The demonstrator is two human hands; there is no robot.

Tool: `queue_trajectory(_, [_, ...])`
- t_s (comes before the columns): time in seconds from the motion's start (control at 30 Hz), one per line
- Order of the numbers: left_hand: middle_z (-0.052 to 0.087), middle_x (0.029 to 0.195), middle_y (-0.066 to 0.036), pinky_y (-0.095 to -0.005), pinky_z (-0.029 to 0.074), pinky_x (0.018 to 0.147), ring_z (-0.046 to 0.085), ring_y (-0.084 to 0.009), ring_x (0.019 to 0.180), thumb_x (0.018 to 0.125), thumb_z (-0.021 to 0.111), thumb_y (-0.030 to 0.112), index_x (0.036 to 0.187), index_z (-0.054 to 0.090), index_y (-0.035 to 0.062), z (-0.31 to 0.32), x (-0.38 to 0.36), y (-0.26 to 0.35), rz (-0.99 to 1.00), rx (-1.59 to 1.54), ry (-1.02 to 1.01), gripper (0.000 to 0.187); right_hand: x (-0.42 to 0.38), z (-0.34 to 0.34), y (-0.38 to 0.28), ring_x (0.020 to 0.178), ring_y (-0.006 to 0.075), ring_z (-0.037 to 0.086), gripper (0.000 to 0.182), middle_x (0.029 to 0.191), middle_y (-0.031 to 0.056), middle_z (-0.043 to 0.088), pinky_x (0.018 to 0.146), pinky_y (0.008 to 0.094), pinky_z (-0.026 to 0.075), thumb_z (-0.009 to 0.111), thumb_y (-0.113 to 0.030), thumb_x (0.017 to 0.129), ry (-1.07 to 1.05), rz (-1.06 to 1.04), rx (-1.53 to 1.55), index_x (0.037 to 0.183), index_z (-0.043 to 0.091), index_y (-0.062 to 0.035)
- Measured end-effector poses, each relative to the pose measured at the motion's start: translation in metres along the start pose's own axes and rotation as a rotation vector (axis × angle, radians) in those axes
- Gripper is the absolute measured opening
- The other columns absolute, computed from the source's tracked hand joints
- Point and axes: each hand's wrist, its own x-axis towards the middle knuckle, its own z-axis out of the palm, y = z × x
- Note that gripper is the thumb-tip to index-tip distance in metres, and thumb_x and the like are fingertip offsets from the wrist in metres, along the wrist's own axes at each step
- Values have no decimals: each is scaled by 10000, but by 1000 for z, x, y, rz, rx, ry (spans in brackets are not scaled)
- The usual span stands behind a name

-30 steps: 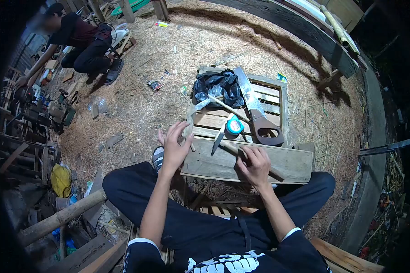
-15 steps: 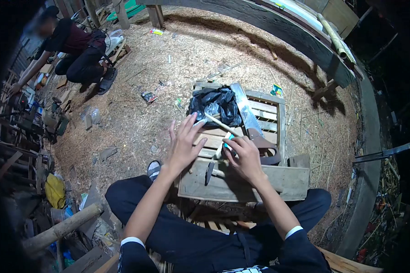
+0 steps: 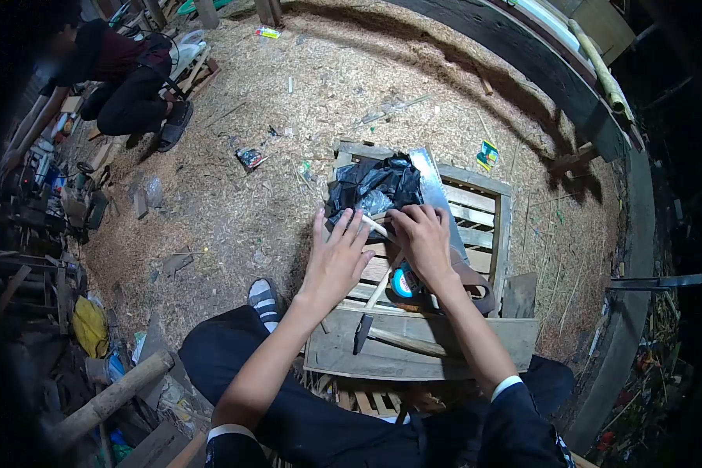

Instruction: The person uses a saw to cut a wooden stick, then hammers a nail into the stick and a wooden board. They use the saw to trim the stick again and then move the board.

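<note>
My left hand [image 3: 334, 264] is open, fingers spread, at the near left edge of a crumpled black plastic bag [image 3: 359, 185]. My right hand [image 3: 423, 238] has its fingers curled down at the bag's near right side, over a pale round wooden stick [image 3: 377, 226]; its fingertips are partly hidden. Below that hand lies a blue tape measure [image 3: 402, 281], beside a thin light strip of wood [image 3: 380, 287]. A hammer [image 3: 404, 341] rests on the near board. Right of the bag lies a handsaw [image 3: 427, 178], its brown handle partly behind my right wrist.
These things lie on a low slatted wooden stand [image 3: 503, 226] before my knees. Wood shavings [image 3: 288, 117] cover the ground. A heavy beam [image 3: 515, 62] crosses at upper right. Another person [image 3: 132, 101] crouches at upper left by tools and scrap. A log [image 3: 121, 390] juts in at lower left.
My right hand has moved away from the tape measure to the bag's near edge, uncovering the tape measure and more of the hammer handle. My left hand stays spread near the bag. The view has shifted slightly.
</note>
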Motion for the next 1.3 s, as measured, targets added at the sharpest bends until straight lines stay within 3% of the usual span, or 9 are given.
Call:
queue_trajectory(0.2, [510,1575,-177,-657,99,1278,408,-322,1514,1029,619,324,1362,636,35,5,-2,-1,14,9,-26,441,0,14,-5,1056,257,607,216,1068,38,672,961,496,388,737,-230,927,4,125,-39,1130,753,-159])
queue_trajectory(0.4, [514,1571,-179,-674,91,1270,402,-329,1515,1018,638,311,1340,640,42,7,-3,2,9,-18,24,420,0,10,-6,1043,268,614,198,1030,39,682,962,496,386,755,-237,916,133,126,101,1091,752,-144])
queue_trajectory(0.57, [516,1569,-180,-683,86,1265,392,-331,1523,1007,653,312,1339,639,38,4,-4,2,8,-34,15,431,5,21,-15,1040,274,611,169,1020,46,686,961,507,385,760,-227,910,110,126,-24,1053,751,-138])
queue_trajectory(0.83, [531,1565,-168,-674,56,1269,402,-320,1523,997,667,282,1394,628,42,-7,-11,-2,3,-144,63,465,0,-15,-30,1043,198,671,184,1019,-13,755,1045,494,339,820,-155,853,260,50,101,1021,744,-157])
queue_trajectory(0.97, [576,1534,-142,-669,31,1267,421,-287,1518,1000,675,274,1413,631,69,-29,-19,-2,-17,-159,146,463,-37,-45,-75,1056,219,662,235,1046,6,759,1054,488,344,819,-114,826,143,54,363,1048,752,-148])
queue_trajectory(1.03, [592,1521,-125,-658,24,1269,439,-274,1507,995,682,256,1421,634,80,-42,-32,-6,-52,-155,157,464,-66,-47,-92,1048,225,656,248,1057,5,758,1041,482,357,828,-114,812,-23,19,437,1049,764,-146])
queue_trajectory(1.1, [615,1476,-139,-667,82,1270,472,-296,1470,991,664,190,1385,647,70,-48,-54,-7,-60,-158,177,412,-87,-39,-108,1054,218,648,271,1075,1,755,1051,471,352,848,-115,782,-90,-17,477,1044,783,-140])
queue_trajectory(1.23, [635,1442,-141,-657,103,1266,495,-300,1446,975,687,178,1353,670,78,-52,-110,-2,-105,-193,163,391,-102,-35,-124,1108,222,617,259,1053,10,708,1029,464,357,840,-145,797,-126,-4,422,1051,797,-171])
queue_trajectory(1.3, [613,1490,-122,-599,81,1284,459,-289,1488,974,711,207,1359,681,100,-48,-135,4,-194,-247,52,401,-100,-36,-130,1105,225,612,244,1013,7,696,1022,473,357,827,-145,802,-117,-17,371,1040,810,-197])
